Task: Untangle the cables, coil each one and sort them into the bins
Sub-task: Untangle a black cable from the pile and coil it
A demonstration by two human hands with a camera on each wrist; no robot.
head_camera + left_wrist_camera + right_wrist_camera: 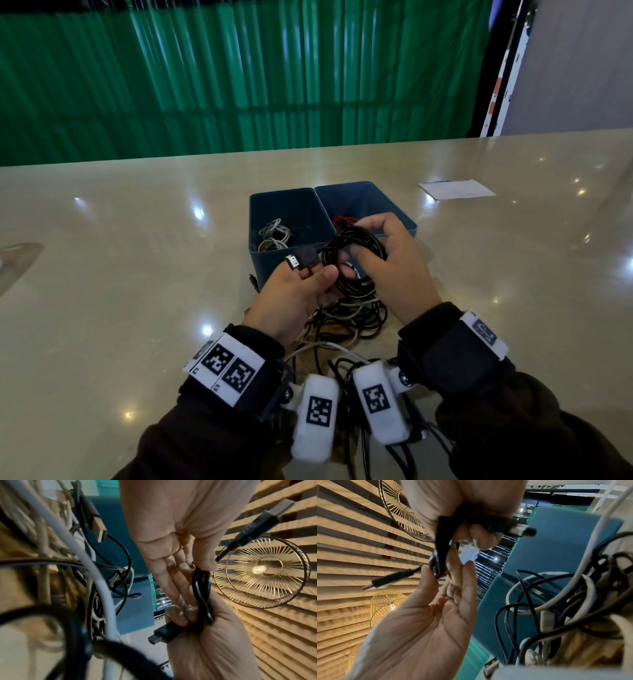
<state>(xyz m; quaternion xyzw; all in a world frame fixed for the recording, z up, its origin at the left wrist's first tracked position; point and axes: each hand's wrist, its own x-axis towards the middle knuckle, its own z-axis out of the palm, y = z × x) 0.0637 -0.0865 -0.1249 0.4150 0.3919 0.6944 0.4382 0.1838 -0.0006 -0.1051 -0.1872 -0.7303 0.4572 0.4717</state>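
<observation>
The table [137, 274] is shiny. Two blue bins sit side by side at its middle. The left bin [274, 205] has pale cables [272, 236] in it; how many is hard to tell. The right bin [370, 195] holds something red [342, 221], mostly hidden behind the hands.

In front of the bins, both hands hold one black cable [356, 263] wound into a coil, up off the table. The left hand [291, 301] pinches the near side of the coil between thumb and fingers, and a plug [301, 262] sticks out over its fingers to the left. The right hand [394, 270] curls round the far side of the coil. From the left wrist, a second plug [164, 632] pokes out of the right hand's fist.

Under the hands lies a pile [346, 318] of black and white cables, too tangled to count and partly hidden by the wrists. A white paper [457, 189] lies far right.
</observation>
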